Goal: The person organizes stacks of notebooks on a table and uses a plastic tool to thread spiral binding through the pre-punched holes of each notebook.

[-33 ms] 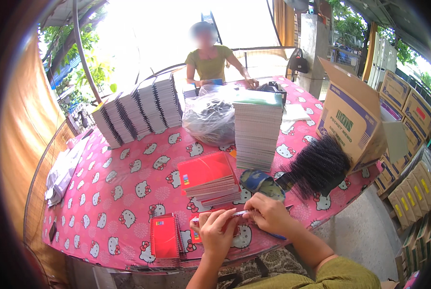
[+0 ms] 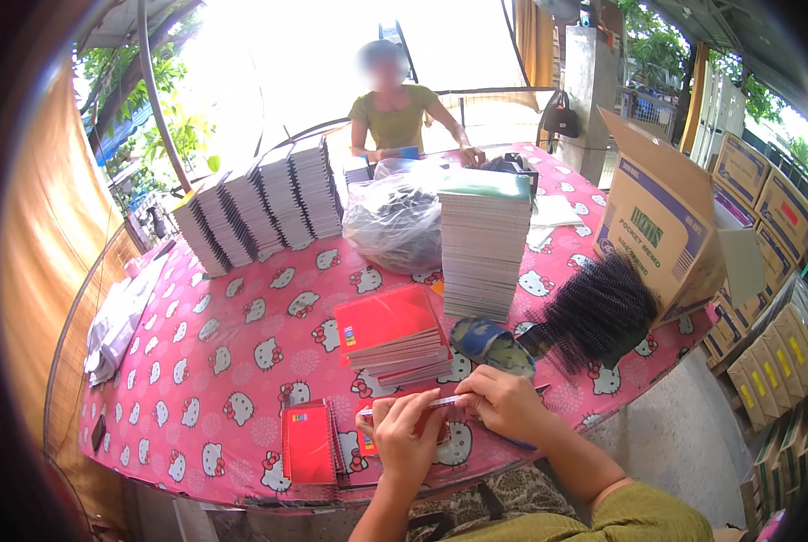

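Note:
Near the front edge of the table, my left hand [image 2: 409, 432] grips a small red notepad [image 2: 443, 402], seen edge-on. My right hand [image 2: 501, 404] is closed, its fingertips pinching the right end of that notepad's edge; whether a wire coil is between them is too small to tell. Under my hands lies another red pad [image 2: 366, 443], mostly covered. Left of them sits a small pile of red spiral notepads [image 2: 310, 447]. Just beyond my hands stands a taller stack of red-covered pads [image 2: 387, 325]. A camouflage-patterned cap-like cloth thing [image 2: 494, 347] lies beside my right hand.
Loose black spiral coils [image 2: 598, 312] are heaped by an open carton [image 2: 648, 217]. A tall pad stack [image 2: 485, 244], a plastic bag [image 2: 393, 221] and rows of bound pads [image 2: 259, 203] stand farther back. A co-worker [image 2: 393, 117] sits across the pink tablecloth [image 2: 214, 334].
My right fingers have shifted very slightly at the notepad's edge. Everything else stays where it was.

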Tool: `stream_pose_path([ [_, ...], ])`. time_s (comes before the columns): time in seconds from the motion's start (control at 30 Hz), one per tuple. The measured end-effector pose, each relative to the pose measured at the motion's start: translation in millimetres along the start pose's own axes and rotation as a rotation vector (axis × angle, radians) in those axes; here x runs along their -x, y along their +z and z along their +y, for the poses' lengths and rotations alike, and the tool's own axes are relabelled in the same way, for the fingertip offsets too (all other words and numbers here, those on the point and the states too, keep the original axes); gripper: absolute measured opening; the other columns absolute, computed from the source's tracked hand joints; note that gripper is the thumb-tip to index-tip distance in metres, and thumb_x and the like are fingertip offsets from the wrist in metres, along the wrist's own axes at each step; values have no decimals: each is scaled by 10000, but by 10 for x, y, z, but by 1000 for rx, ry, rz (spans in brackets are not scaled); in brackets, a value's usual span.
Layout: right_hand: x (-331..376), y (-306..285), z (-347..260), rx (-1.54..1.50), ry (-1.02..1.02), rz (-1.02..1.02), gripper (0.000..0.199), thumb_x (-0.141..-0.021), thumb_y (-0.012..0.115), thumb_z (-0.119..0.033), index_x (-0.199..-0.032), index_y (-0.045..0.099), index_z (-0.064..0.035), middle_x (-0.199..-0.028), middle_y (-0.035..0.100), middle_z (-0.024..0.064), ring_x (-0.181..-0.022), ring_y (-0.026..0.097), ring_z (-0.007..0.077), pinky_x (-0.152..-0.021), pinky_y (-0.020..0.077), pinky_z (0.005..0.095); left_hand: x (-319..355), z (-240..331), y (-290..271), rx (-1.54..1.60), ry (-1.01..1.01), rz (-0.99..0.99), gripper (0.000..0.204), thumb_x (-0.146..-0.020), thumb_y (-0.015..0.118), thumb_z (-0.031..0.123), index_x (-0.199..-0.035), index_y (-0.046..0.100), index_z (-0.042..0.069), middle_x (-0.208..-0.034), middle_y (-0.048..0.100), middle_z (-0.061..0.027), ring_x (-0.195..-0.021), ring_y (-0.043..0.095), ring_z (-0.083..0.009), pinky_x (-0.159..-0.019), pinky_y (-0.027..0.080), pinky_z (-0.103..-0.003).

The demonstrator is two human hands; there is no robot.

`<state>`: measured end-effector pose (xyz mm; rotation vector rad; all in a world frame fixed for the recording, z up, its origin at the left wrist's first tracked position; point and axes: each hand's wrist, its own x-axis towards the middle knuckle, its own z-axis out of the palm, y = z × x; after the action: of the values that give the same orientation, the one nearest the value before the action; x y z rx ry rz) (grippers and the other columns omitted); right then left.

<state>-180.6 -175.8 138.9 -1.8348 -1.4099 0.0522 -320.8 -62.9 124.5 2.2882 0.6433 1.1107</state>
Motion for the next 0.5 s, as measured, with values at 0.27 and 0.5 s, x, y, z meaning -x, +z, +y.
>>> stream_pose_path([
  [0.27, -37, -8, -98, 58, -58, 23, 196, -843, 698, -267, -894, 622, -94, -865, 619, 65, -792, 640, 293, -642, 512, 402, -1, -61, -29, -15, 0, -42, 182, -677, 834, 174, -825, 732, 145, -850, 710, 40, -847, 585, -147, -988, 257, -455],
  [0.5, 8, 72, -72, 1, -70, 93, 175, -824, 715, -209, -889, 613, -83, -848, 599, 71, -783, 628, 298, -641, 507, 411, -55, -55, -52, 54, 97, 12, 204, -658, 825, 93, -848, 749, 96, -848, 712, -25, -832, 607, -191, -818, 429, -324],
])
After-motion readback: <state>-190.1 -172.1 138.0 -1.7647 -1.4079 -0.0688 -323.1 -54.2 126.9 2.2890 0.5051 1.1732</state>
